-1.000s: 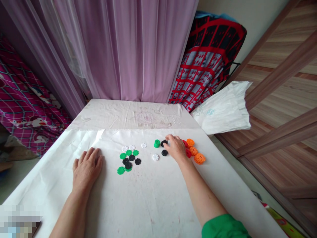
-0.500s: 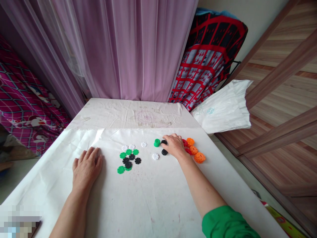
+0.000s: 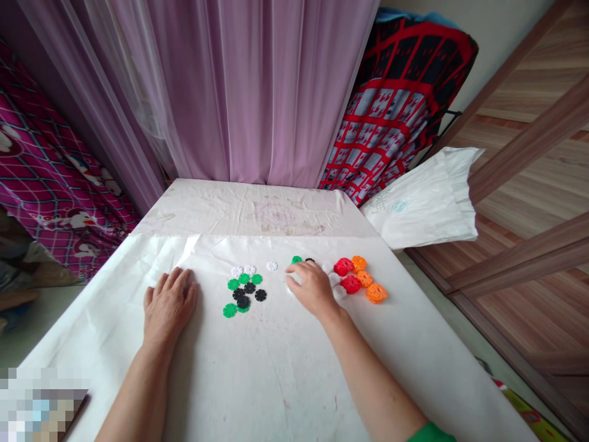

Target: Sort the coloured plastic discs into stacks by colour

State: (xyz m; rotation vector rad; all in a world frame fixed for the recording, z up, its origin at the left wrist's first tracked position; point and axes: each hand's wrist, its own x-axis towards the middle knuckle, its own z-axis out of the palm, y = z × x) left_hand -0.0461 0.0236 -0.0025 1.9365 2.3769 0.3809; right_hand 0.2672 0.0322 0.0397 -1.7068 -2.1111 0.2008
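Observation:
My left hand (image 3: 169, 304) lies flat on the white-covered table, fingers stretched out and holding nothing. My right hand (image 3: 313, 287) is over a single white snowflake disc (image 3: 289, 289), its thumb and fingers apart around the disc, which is mostly hidden. Just beyond it, a green stack (image 3: 297, 260) and a black disc (image 3: 310, 260) peek out. White stacks (image 3: 339, 292), red stacks (image 3: 351, 284) and orange stacks (image 3: 377, 293) stand right of this hand. Between my hands lie loose green discs (image 3: 229, 310), black discs (image 3: 260, 295) and white discs (image 3: 250, 269).
The table (image 3: 239, 380) has a patterned cloth strip at its far end. A white plastic bag (image 3: 423, 202) hangs over the right edge, beside wooden cabinet doors (image 3: 529, 245). Purple curtains (image 3: 257, 92) close off the back. A blurred-out object (image 3: 41, 408) sits at lower left.
My right hand has moved from the black stack toward me and left, over the single white disc. White stacks beside the red ones now show. The view has shifted slightly; my left hand stays put.

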